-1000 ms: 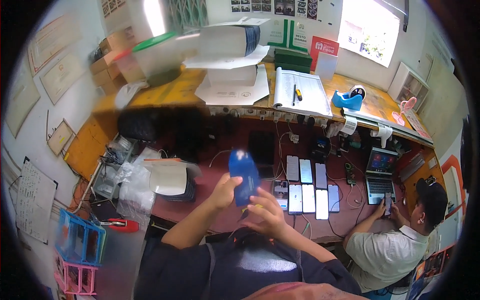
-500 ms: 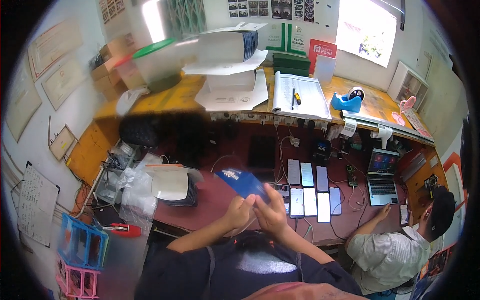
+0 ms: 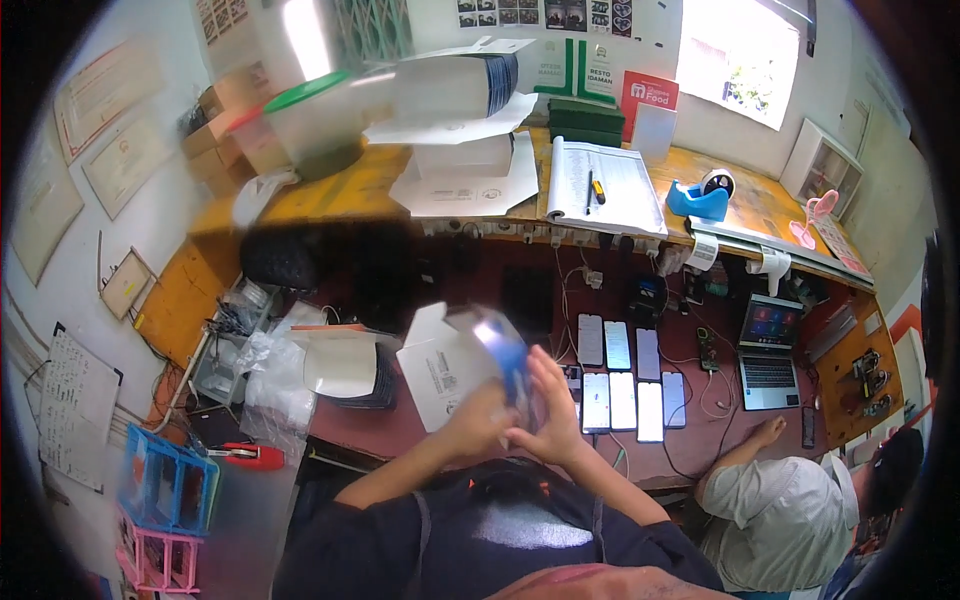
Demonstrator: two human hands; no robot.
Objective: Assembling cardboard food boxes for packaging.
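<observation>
In front of my chest a blue-and-white flat cardboard piece, like an unfolded carton, is held between my hands. Its white panel (image 3: 440, 370) has end flaps and a printed barcode; the shiny blue part (image 3: 503, 352) is smeared by motion. My left hand (image 3: 476, 420) closes on its lower edge, its fingers blurred. On the right side, my right hand (image 3: 552, 408) pinches the blue part with fingers raised and thumb low. Left of them an open white box (image 3: 342, 362) stands on the dark red table, packed with a stack of dark-edged flat pieces.
Several phones (image 3: 621, 400) lie in rows to the right, cables among them, near a laptop (image 3: 768, 365). A co-worker (image 3: 790, 510) sits at the right, one forearm on the table. The wooden shelf (image 3: 380, 195) holds another full box, a notebook (image 3: 605, 190) and a blue tape dispenser (image 3: 700, 200).
The cardboard has turned from its blue face to show a white panel with flaps spread left. My left hand has moved slightly. The co-worker's head has dropped lower, and the phone there lies dark.
</observation>
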